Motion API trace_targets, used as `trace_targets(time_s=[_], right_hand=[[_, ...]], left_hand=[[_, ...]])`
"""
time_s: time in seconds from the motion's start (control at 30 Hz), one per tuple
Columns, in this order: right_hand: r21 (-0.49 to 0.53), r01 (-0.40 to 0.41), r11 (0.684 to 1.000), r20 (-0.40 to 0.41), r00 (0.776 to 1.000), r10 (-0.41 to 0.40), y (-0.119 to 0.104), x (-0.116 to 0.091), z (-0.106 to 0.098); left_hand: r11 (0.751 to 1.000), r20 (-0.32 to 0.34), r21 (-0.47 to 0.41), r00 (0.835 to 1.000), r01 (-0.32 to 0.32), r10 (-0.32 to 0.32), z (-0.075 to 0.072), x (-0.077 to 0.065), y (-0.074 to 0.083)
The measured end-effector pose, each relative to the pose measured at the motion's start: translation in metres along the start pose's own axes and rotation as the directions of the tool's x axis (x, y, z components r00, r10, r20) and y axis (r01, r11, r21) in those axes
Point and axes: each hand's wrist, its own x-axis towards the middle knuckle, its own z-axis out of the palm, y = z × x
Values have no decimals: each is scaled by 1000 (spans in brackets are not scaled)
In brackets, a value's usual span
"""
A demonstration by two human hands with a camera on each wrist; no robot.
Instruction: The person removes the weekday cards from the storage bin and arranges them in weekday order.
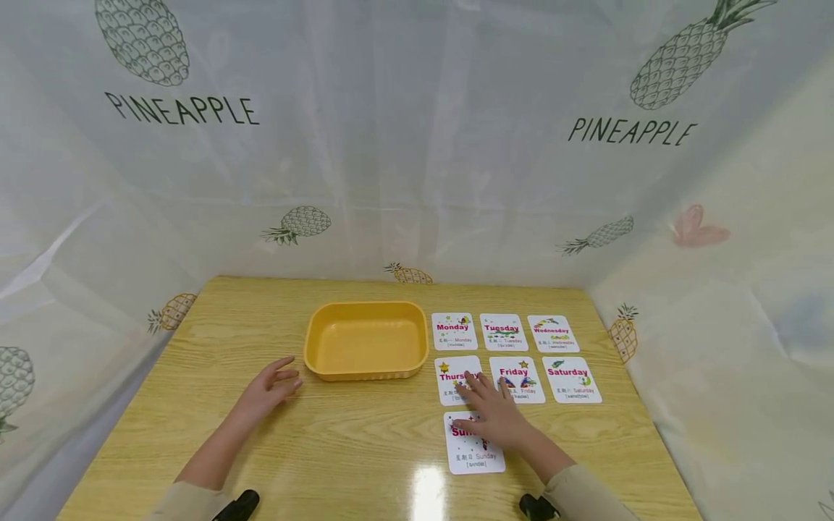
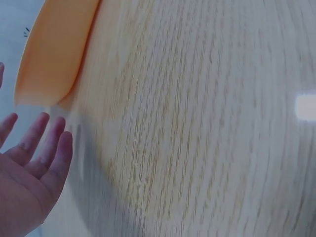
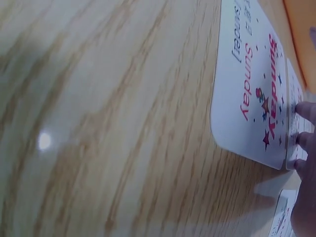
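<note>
White day-of-the-week cards lie face up in rows on the right of the table. My right hand (image 1: 498, 418) is spread over the Thursday card (image 1: 448, 394) and the Friday card (image 1: 531, 391), its thumb across the Sunday card (image 1: 469, 457). In the right wrist view, its fingertips (image 3: 302, 140) meet the card beyond Sunday. Left of a yellow plastic tray (image 1: 366, 375), my left hand (image 1: 268, 391) hovers or rests with loosely extended fingers, holding nothing. The left wrist view shows that hand (image 2: 32, 182) near the tray's corner, apart from it.
Behind lie the Monday card (image 1: 454, 333), Tuesday card (image 1: 504, 334) and Wednesday card (image 1: 552, 336); the Saturday card (image 1: 572, 381) is at the right. A pineapple-print curtain (image 1: 417, 166) encloses the wooden table (image 1: 352, 463) at the back and sides.
</note>
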Motion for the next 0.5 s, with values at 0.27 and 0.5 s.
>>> trace_targets(time_s=[0.27, 0.5], right_hand=[[-40, -50, 998, 11, 999, 51, -6, 0, -2], [-45, -59, 997, -42, 998, 57, -4, -4, -5]], left_hand=[[999, 5, 30, 1000, 12, -12, -2, -8, 2], [997, -3, 73, 1000, -3, 3, -2, -14, 5]])
